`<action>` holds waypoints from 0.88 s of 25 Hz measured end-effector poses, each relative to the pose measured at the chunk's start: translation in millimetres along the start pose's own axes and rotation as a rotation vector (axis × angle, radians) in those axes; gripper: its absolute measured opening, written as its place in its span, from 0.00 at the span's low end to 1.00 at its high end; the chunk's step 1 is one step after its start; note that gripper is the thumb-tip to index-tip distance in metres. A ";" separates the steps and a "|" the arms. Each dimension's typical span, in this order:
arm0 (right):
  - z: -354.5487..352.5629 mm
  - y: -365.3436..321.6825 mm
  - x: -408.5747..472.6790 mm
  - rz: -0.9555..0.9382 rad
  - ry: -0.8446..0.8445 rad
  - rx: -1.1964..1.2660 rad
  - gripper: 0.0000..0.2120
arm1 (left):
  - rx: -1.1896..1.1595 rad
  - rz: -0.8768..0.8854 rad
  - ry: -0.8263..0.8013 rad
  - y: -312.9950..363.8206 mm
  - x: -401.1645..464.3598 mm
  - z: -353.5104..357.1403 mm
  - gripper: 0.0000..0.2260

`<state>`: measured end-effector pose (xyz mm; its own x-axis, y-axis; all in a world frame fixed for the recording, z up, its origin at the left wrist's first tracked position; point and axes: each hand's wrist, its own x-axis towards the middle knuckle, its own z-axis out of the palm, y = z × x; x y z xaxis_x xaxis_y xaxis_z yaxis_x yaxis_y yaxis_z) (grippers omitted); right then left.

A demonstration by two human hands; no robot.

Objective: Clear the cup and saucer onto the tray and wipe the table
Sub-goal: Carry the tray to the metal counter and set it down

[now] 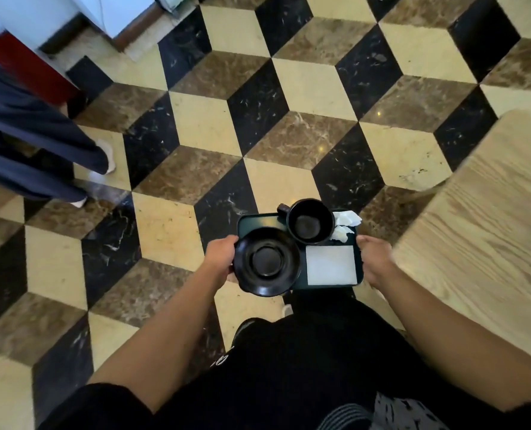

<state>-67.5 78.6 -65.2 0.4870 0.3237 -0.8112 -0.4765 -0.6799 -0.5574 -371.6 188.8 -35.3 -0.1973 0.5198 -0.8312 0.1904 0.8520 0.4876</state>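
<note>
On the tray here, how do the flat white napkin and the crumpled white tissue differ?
The flat napkin is a smooth square lying in the near right part of the tray; the crumpled tissue is wadded and irregular, at the far right corner beside the cup. The napkin looks larger in outline. Both are white and sit on the tray.

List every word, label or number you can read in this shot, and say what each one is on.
No text can be read here.
Black trousers: pale marks near the left knee, too partial and blurred to read.
Tray, cup, saucer, white napkin: no print visible.
</note>
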 end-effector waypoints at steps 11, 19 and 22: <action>54.7 -140.7 84.1 0.022 0.028 0.068 0.14 | 0.053 0.025 0.023 179.6 63.3 71.2 0.09; 42.6 -231.0 148.5 0.052 0.142 0.152 0.09 | 0.148 0.077 -0.050 297.4 116.8 168.4 0.07; 36.4 -263.7 173.5 0.075 0.172 0.199 0.11 | 0.220 0.125 -0.088 343.0 133.1 210.3 0.05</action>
<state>115.9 338.1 -65.5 0.5544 0.1490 -0.8188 -0.6422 -0.5491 -0.5348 -130.4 537.1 -34.9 -0.0768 0.6047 -0.7927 0.4147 0.7424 0.5262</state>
